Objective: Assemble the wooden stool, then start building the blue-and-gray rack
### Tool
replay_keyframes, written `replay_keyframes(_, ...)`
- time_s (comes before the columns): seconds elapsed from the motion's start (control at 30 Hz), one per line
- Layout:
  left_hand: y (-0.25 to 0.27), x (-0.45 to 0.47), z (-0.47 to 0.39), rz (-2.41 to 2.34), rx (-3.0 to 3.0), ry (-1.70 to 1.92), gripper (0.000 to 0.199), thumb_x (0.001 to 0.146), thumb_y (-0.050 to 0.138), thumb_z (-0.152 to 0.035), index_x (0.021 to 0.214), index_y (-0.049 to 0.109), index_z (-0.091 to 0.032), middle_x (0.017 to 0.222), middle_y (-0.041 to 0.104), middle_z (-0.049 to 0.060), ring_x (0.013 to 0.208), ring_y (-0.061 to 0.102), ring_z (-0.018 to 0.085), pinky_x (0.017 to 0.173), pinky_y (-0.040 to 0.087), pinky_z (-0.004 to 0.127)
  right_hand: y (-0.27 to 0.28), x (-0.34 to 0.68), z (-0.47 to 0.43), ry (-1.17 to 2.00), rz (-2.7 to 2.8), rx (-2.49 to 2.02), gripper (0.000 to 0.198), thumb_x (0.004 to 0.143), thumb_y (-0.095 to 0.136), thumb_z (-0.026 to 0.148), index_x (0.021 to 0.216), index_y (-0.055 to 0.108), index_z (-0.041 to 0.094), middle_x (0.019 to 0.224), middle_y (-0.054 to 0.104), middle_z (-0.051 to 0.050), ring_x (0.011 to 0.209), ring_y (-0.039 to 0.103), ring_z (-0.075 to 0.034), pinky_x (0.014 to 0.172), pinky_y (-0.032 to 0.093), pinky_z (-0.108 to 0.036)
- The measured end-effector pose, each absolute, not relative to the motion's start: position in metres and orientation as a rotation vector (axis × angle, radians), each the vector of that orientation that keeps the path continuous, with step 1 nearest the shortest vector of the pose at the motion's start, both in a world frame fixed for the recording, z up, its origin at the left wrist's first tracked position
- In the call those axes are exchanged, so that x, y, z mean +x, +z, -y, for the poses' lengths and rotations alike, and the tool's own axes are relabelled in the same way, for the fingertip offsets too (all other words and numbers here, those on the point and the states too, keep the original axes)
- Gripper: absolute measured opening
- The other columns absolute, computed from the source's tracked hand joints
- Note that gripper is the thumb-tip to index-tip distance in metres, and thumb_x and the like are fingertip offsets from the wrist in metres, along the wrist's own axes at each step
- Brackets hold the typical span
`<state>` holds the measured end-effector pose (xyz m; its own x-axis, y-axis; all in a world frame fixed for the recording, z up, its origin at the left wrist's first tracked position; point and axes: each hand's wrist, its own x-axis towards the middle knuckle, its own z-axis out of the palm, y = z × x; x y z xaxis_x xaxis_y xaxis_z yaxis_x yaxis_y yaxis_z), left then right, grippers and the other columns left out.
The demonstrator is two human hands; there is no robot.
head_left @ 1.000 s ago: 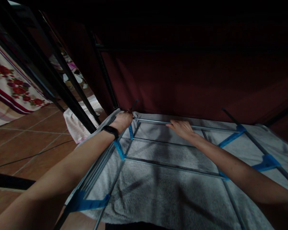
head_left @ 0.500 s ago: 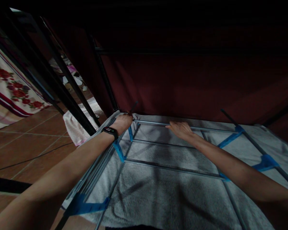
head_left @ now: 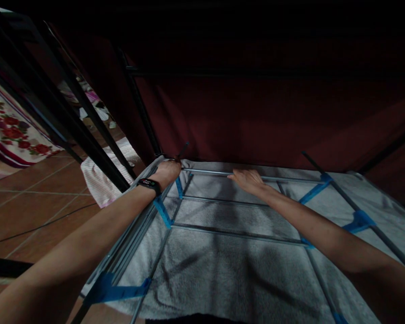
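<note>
A frame of grey metal tubes with blue plastic joints, which looks like a clothes drying rack [head_left: 222, 231], lies on a grey blanket [head_left: 202, 279]. My left hand [head_left: 169, 170], with a black smart band at its wrist, is closed around the far left corner, where the far crossbar [head_left: 205, 171] ends; its fingertips are hidden. Further right along that same bar, my right hand [head_left: 248, 180] wraps over the tube from above. Blue joints [head_left: 361, 221] stand out on the right side, and another blue joint [head_left: 118, 290] is at the near left.
Black metal posts [head_left: 87, 135] rise at the left. Behind the rack hangs a dark red cloth [head_left: 256, 121]. A striped white cloth [head_left: 106, 173] drapes beyond the posts, with a floral blanket [head_left: 16, 130] further left. A thin cable [head_left: 47, 223] crosses the tiled floor [head_left: 30, 202].
The view has turned slightly, so most things sit a little further left. Both hands keep their hold on the far bar. The rack's right side appears slightly shifted inward.
</note>
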<state>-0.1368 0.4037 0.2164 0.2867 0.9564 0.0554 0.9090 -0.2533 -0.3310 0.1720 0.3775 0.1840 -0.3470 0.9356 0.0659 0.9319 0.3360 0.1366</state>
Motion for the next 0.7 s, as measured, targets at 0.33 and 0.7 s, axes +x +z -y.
replay_keyframes(0.33, 0.222, -0.134, -0.399, 1.714, -2.249, 0.246, 0.048, 0.093, 0.032, -0.002, 0.137, 0.048, 0.006, 0.108, 0.07, 0.027, 0.104, 0.069, 0.03, 0.085, 0.053, 0.036, 0.186, 0.171, -0.377, 0.144, -2.518, 1.806, 0.052, 0.102, 0.024, 0.054, 0.115, 0.061, 0.019, 0.11, 0.073, -0.014, 0.103, 0.069, -0.027, 0.078, 0.045, -0.031)
replay_keyframes(0.7, 0.212, -0.143, -0.415, 1.765, -2.296, 0.226, 0.042, 0.092, 0.033, -0.011, 0.122, 0.061, -0.001, 0.108, 0.071, 0.026, 0.103, 0.07, 0.03, 0.083, 0.055, 0.036, 0.192, 0.169, -0.376, 0.074, -2.48, 1.829, 0.054, 0.102, 0.023, 0.054, 0.117, 0.062, 0.02, 0.114, 0.072, -0.014, 0.106, 0.068, -0.026, 0.081, 0.046, -0.031)
